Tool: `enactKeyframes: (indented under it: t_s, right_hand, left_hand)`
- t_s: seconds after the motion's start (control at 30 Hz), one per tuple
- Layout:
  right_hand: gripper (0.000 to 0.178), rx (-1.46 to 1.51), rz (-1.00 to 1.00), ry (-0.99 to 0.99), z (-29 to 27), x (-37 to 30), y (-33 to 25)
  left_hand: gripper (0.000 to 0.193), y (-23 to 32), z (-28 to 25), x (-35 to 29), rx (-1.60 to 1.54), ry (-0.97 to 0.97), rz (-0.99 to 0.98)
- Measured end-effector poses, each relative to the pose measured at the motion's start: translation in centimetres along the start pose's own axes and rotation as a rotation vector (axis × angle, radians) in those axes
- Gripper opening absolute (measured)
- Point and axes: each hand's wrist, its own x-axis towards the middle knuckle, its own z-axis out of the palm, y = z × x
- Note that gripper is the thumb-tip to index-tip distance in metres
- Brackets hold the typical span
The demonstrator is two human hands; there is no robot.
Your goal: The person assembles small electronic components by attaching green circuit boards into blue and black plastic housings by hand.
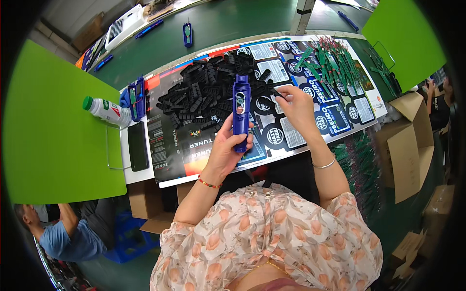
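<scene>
My left hand [227, 148] grips the lower end of a long blue plastic housing [241, 127], its fingers and thumb wrapped round it. The housing points away from me, its open side up, with a small cut-out near the middle of its length. To the right of it, my right hand [299, 109] pinches a small black piece [278, 94] between thumb and fingertips. That piece is partly covered by the fingers. Just beyond my left hand lies a heap of ridged black plastic pieces [206, 89], some of them loose near my right fingers.
Green circuit boards with wires [337, 65] are piled at the far right of the printed sheet [182, 155]. At the left are a white bottle [108, 111], a phone [138, 146] and another blue housing [140, 99]. Green panels [58, 126] flank the table; a cardboard box [405, 145] stands at right.
</scene>
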Motion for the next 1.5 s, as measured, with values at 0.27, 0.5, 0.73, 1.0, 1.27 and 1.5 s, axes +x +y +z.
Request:
enactKeyframes:
  t_s: [0.27,0.5,0.73,1.0,1.27,1.5]
  right_hand:
    - [0.016,0.678,0.279,-0.066,-1.3,-2.8,-2.2]
    - [0.023,0.667,0.027,-0.107,-1.4,-2.7,-4.3]
    - [0.024,0.318,-0.106,-0.231,-1.7,-2.3,-5.1]
    - [0.025,0.282,-0.270,-0.113,0.0,-2.8,-4.9]
    - [0.054,-0.022,-0.198,0.053,0.0,-3.1,-5.2]
    - [0.059,0.114,-0.103,-0.049,0.0,-2.6,-5.1]
  left_hand:
    - [0.038,-1.6,0.5,-0.3,0.121,0.031,-0.005]
    - [0.041,-2.1,0.9,-0.6,0.210,0.056,-0.025]
    - [0.048,-2.2,1.3,-1.0,0.243,0.049,-0.045]
    - [0.048,-2.4,0.8,-0.8,0.228,0.055,-0.031]
    - [0.050,-2.4,0.2,-0.9,0.226,0.024,-0.038]
    - [0.052,-2.7,-0.1,-0.8,0.265,-0.008,-0.021]
